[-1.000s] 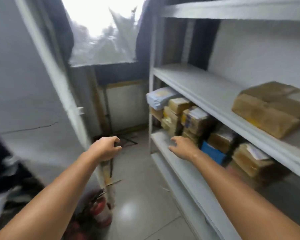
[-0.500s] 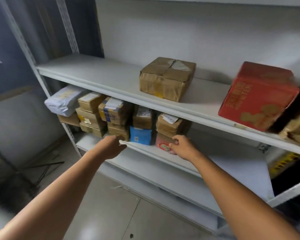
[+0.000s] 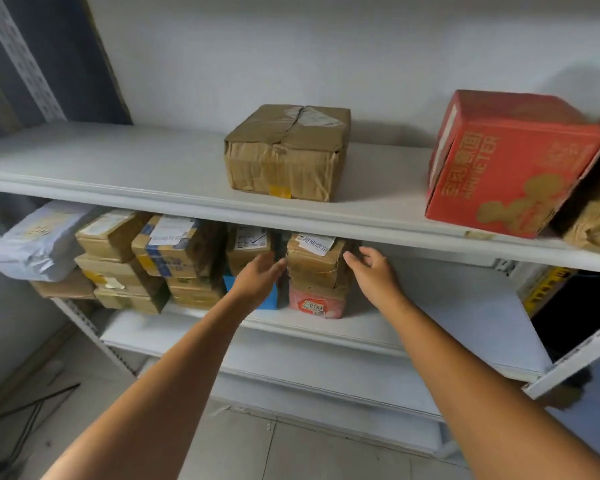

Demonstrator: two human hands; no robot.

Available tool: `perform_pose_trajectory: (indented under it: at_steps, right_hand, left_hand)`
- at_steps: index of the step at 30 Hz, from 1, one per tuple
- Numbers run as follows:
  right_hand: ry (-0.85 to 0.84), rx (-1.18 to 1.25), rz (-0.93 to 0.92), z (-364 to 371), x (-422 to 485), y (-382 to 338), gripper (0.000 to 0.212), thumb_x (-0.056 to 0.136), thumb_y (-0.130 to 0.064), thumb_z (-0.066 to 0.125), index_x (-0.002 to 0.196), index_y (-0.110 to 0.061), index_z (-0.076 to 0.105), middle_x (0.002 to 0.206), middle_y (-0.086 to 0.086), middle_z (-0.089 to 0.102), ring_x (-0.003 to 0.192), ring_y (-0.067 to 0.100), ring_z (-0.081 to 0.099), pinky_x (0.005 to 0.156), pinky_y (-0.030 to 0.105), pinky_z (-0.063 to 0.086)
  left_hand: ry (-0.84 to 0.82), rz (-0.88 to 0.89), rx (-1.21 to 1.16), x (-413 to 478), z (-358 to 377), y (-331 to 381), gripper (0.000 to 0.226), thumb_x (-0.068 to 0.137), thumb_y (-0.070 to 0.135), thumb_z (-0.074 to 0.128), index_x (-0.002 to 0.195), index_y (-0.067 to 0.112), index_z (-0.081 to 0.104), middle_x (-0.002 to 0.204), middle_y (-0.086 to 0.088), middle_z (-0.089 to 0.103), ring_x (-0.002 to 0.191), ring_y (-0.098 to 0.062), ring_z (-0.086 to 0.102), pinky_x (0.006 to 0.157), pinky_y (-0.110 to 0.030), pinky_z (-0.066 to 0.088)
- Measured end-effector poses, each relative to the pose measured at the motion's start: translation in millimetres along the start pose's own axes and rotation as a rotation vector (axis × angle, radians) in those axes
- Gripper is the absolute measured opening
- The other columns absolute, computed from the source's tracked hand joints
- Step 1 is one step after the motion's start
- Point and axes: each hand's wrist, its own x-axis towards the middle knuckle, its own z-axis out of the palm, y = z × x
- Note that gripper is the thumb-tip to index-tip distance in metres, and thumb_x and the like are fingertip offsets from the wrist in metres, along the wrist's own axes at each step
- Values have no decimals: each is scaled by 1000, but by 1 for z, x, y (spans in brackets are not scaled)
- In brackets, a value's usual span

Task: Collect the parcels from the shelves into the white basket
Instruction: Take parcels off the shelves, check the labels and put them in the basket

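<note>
- The left hand (image 3: pixel 257 278) has its fingers loosely spread and slightly curled, the tips at the left face of a taped brown parcel (image 3: pixel 317 268); whether they touch it I cannot tell
- The right hand (image 3: pixel 374 271) mirrors it on the parcel's right side, fingers parted and bent inward, holding nothing
- That brown parcel sits between the two hands on the lower shelf (image 3: pixel 430 306), stacked on a pink parcel (image 3: pixel 314 304); its short end faces outward, its long axis seems to run back toward the wall, and a white label lies on top
- Just left, a blue parcel (image 3: pixel 269 299) shows behind the left wrist, another brown box (image 3: pixel 248 247) above it
- Farther left are more stacked brown boxes and a pale grey bagged parcel (image 3: pixel 39 240) at the row's end
- On the upper shelf (image 3: pixel 118 168) a crumpled brown carton (image 3: pixel 288 152) lies flat, and a red box (image 3: pixel 510 164) stands tilted well to its right
</note>
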Motion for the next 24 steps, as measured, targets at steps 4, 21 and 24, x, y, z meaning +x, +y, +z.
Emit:
perform_pose_trajectory:
  at_steps: [4,21,24]
  right_hand:
    - [38,123,18,20,14,3,39,85,-50,63,116,-27,63,113,-7,63,93,9,59,72,22,47]
    - [-5,400,126,33,-27,-6,29,88,-45,63,117,-40,62,108,-8,70,92,16,68,56,32,58]
    - [-49,438,112,20,-44,-4,29,91,-36,63,120,-37,62,111,-7,69,95,18,68,58,36,60]
  left_hand:
    - [-109,42,-235,32,14,6,47,92,40,58,134,23,45,115,2,61,85,0,61,62,-13,47]
    - [-204,-11,-415,0,17,14,40,91,22,64,129,21,51,111,-1,67,88,-11,69,59,-15,53]
    - [-202,-26,-401,-22,20,19,43,90,22,64,130,20,51,114,-2,66,98,-14,66,65,-19,55]
